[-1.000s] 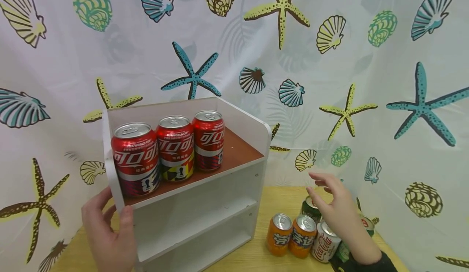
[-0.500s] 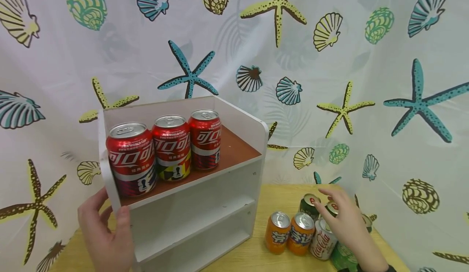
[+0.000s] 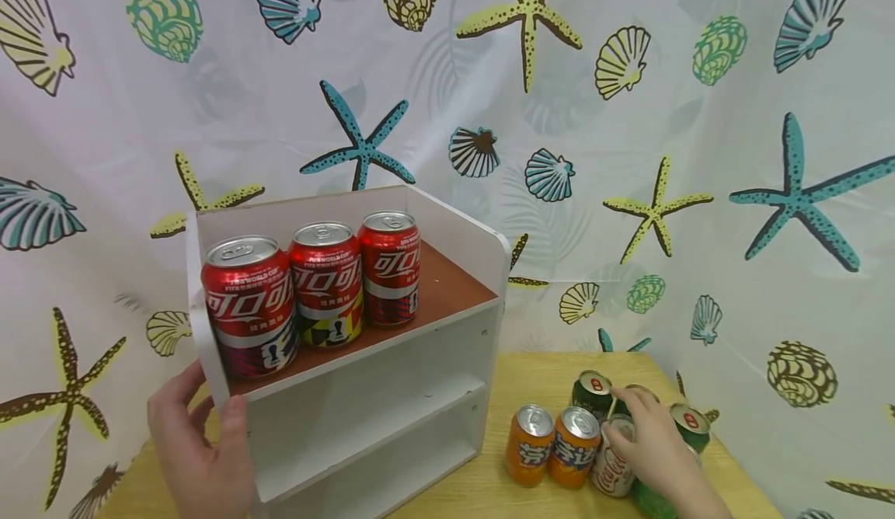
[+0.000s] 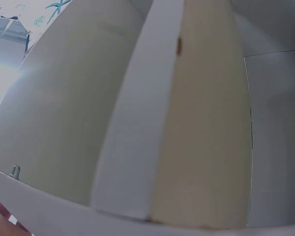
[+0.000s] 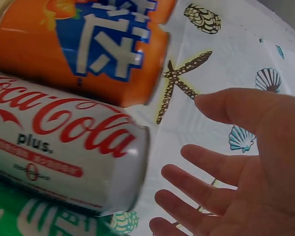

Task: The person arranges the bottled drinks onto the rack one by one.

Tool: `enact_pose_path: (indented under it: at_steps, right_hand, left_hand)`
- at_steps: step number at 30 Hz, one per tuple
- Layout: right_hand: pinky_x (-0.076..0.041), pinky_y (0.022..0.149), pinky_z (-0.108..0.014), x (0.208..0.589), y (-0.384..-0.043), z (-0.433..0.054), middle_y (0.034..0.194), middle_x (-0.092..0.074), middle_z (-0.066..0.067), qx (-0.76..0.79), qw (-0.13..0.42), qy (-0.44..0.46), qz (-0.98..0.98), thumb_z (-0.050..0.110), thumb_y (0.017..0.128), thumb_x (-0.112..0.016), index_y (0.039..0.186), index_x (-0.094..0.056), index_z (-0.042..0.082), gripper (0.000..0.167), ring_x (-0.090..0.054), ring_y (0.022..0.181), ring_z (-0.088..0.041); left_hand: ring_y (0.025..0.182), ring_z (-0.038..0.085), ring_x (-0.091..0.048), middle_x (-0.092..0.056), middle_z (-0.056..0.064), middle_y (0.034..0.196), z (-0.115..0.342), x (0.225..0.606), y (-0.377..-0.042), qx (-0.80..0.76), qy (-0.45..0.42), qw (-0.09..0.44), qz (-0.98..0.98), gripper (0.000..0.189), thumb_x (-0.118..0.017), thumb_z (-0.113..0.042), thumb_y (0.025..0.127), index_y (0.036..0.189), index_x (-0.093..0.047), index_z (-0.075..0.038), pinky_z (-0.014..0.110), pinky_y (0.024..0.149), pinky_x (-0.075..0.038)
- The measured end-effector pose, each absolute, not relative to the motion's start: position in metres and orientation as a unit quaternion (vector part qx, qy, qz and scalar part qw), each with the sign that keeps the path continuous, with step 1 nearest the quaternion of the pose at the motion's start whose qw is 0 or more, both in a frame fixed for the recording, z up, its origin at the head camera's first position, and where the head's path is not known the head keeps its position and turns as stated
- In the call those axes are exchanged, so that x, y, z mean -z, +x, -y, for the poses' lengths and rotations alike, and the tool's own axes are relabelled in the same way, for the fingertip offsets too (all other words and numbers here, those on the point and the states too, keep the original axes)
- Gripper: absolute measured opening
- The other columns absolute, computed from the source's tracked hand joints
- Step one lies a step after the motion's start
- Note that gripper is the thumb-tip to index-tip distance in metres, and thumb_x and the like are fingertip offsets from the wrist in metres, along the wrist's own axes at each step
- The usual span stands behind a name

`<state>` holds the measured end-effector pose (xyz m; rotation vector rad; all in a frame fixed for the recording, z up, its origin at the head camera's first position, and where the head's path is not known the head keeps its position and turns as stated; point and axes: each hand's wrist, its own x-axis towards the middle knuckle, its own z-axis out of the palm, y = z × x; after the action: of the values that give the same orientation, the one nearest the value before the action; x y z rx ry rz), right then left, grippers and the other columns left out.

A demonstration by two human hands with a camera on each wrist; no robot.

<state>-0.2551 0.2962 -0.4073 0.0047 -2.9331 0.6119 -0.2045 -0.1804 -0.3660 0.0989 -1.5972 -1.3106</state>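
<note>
My left hand [image 3: 199, 441] grips the left side panel of a small white shelf [image 3: 370, 402], thumb at its front edge. Three red Coca-Cola cans [image 3: 325, 286] stand in a row on its brown top. Over the can group at the right, my right hand [image 3: 646, 437] reaches with fingers spread and nothing between them. Nearest it is a white Coca-Cola plus can [image 5: 64, 142], partly covered by the hand in the head view. Two orange soda cans [image 3: 533, 445] stand to its left. In the right wrist view, the fingers [image 5: 201, 187] hang just beyond the can tops.
Dark green cans [image 3: 593, 391] stand behind, with another dark-topped can [image 3: 691, 422] to the right. A green can [image 5: 39, 216] sits beside the white one. All stand on a wooden table [image 3: 545, 371] near a shell-patterned curtain [image 3: 559, 255]. Two lower shelf levels face forward.
My right hand has come down and slightly right, from above the cans to close over the white can and the dark green ones. The left hand keeps its grip on the shelf.
</note>
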Motion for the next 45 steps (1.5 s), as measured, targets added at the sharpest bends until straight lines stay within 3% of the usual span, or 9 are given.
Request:
enact_pose_path:
  at_steps: [12,22,26,35,45]
  right_hand:
    - [-0.045,0.096,-0.073,0.428,-0.262,-0.305,0.142,-0.048,-0.036,-0.179,0.062,-0.011,0.982,0.047,0.093,-0.072,0.149,-0.046,-0.005,0.081,-0.043,0.129,-0.063]
    - [-0.051,0.092,-0.066,0.435,-0.27,-0.313,0.131,-0.057,-0.033,-0.144,0.045,0.021,0.988,0.038,0.081,-0.085,0.141,-0.052,-0.009,0.083,-0.056,0.117,-0.056]
    - [-0.053,0.091,-0.061,0.436,-0.273,-0.313,0.126,-0.062,-0.03,-0.121,0.036,0.022,0.992,0.039,0.079,-0.088,0.136,-0.054,-0.009,0.081,-0.061,0.112,-0.05]
    - [-0.056,0.071,-0.044,0.434,-0.276,-0.311,0.102,-0.065,-0.011,-0.123,0.022,0.025,0.992,0.034,0.075,-0.091,0.116,-0.06,-0.001,0.062,-0.065,0.088,-0.026]
    - [-0.056,0.07,-0.045,0.433,-0.28,-0.309,0.104,-0.066,-0.01,-0.119,-0.015,0.008,0.993,0.034,0.074,-0.09,0.12,-0.06,0.001,0.064,-0.065,0.086,-0.024]
  left_hand:
    - [0.13,0.007,-0.044,-0.046,-0.019,0.135,0.181,0.368,-0.206,0.544,0.039,0.518,0.659,0.046,-0.056,-0.014,0.1,0.145,-0.051,-0.002,0.019,0.097,-0.041]
    - [0.131,0.007,-0.042,-0.045,-0.02,0.136,0.181,0.368,-0.205,0.544,0.038,0.513,0.663,0.047,-0.055,-0.014,0.101,0.146,-0.05,-0.003,0.019,0.098,-0.041]
    - [0.13,0.007,-0.043,-0.045,-0.019,0.135,0.182,0.368,-0.205,0.542,0.032,0.517,0.662,0.047,-0.055,-0.013,0.1,0.145,-0.05,-0.002,0.019,0.097,-0.041]
    - [0.13,0.009,-0.046,-0.047,-0.016,0.135,0.182,0.369,-0.208,0.537,0.015,0.533,0.653,0.046,-0.056,-0.009,0.098,0.143,-0.052,0.002,0.017,0.095,-0.043]
    - [0.129,0.007,-0.045,-0.045,-0.018,0.134,0.181,0.367,-0.205,0.54,0.028,0.523,0.659,0.047,-0.056,-0.012,0.099,0.144,-0.051,0.0,0.018,0.096,-0.042]
